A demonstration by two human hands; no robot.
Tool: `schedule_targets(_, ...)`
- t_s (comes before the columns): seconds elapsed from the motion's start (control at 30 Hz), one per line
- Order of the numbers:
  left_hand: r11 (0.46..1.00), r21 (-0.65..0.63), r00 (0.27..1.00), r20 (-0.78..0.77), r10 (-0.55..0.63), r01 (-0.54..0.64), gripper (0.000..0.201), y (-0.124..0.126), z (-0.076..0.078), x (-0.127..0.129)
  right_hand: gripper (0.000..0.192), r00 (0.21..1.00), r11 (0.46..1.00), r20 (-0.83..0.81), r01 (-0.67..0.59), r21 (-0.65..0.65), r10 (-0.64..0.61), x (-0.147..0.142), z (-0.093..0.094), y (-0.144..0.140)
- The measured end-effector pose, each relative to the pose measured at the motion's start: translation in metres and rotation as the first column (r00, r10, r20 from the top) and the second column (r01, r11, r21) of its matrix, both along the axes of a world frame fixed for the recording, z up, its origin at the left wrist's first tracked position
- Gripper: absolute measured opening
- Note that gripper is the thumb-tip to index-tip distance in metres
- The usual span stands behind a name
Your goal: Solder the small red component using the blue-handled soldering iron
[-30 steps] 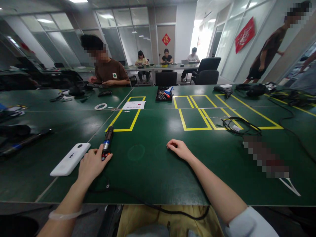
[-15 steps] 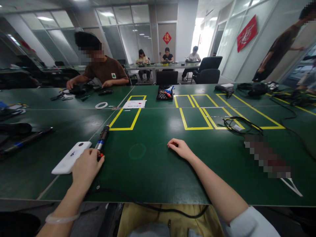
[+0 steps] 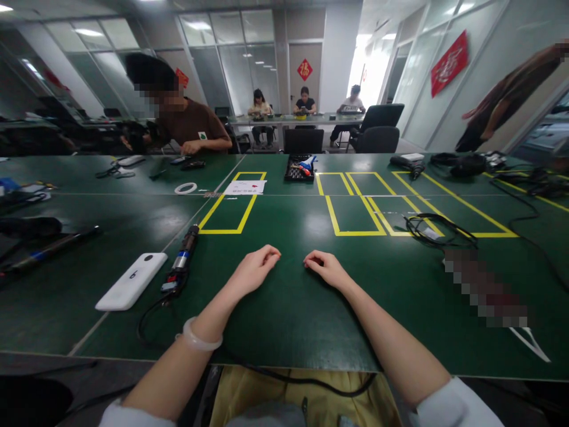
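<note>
My left hand (image 3: 258,268) rests on the green table (image 3: 284,320), its fingers curled together with nothing visible in them. Facing it across a small gap, my right hand (image 3: 326,268) also lies on the tabletop, loosely closed and holding nothing that I can see. Left of my left hand is a slim cylindrical corded tool (image 3: 181,261) with silver and blue bands, perhaps an electric screwdriver. Beside that tool lies a flat white slab (image 3: 132,281) with rounded corners, a dark round spot and a number on it. Neither hand touches these things.
Yellow tape outlines (image 3: 355,233) mark the table ahead. A black tray (image 3: 293,173) with colourful tools, a paper sheet (image 3: 245,187) and a tape roll (image 3: 185,188) lie farther back. A coiled black cable (image 3: 440,228) is at right. A person (image 3: 191,127) works opposite.
My left hand has let go of the corded tool and moved right, near my right hand. The tool stays on the table, its cable now showing. My right hand has hardly moved.
</note>
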State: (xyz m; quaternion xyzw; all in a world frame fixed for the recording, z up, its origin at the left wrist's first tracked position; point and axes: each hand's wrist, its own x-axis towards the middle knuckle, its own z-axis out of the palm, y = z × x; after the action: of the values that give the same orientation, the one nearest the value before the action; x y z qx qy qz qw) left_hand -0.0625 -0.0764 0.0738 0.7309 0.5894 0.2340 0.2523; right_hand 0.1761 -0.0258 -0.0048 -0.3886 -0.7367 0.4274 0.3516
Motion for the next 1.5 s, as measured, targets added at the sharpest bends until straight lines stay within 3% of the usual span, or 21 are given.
schedule_targets(0.1, 0.99, -0.077, 0.982, 0.158, -0.107, 0.121, 0.035, 0.016, -0.011, 0.034, 0.018, 0.998, 0.999, -0.062, -0.028, -0.027, 0.026, 0.001, -0.002, 0.001)
schedule_targets(0.2, 0.976, -0.117, 0.954, 0.261, -0.149, 0.184, 0.04, 0.026, -0.027, 0.05, 0.026, 0.986, 0.994, -0.149, -0.084, -0.066, 0.074, 0.0, -0.003, 0.002)
schedule_targets(0.4, 0.977, -0.056, 0.906, 0.387, -0.169, 0.206, 0.044, 0.032, -0.06, 0.053, 0.025, 0.978, 0.985, -0.145, -0.159, -0.069, 0.148, -0.003, 0.002, -0.002)
schedule_targets(0.53, 0.982, -0.062, 0.878, 0.46, -0.129, 0.177, 0.044, 0.034, -0.071, 0.053, 0.029, 0.967, 0.977, -0.185, -0.193, -0.095, 0.174, -0.004, 0.003, -0.004)
schedule_targets(0.7, 0.981, -0.12, 0.833, 0.549, -0.064, 0.155, 0.04, 0.036, -0.071, 0.053, 0.031, 0.977, 0.99, -0.182, -0.122, -0.075, 0.106, -0.004, -0.003, 0.001)
schedule_targets(0.9, 0.974, -0.191, 0.865, 0.502, -0.012, 0.125, 0.035, 0.033, -0.069, 0.05, 0.031, 0.979, 0.995, -0.198, -0.053, -0.085, 0.035, -0.005, -0.009, 0.004)
schedule_targets(1.1, 0.981, -0.124, 0.841, 0.538, -0.058, 0.147, 0.032, 0.032, -0.069, 0.05, 0.03, 0.972, 0.992, -0.236, -0.036, -0.119, 0.007, -0.005, -0.006, 0.003)
schedule_targets(1.5, 0.994, -0.024, 0.847, 0.525, -0.079, 0.108, 0.027, 0.033, -0.073, 0.051, 0.028, 0.987, 0.998, -0.157, 0.017, -0.055, -0.026, -0.004, -0.004, 0.002)
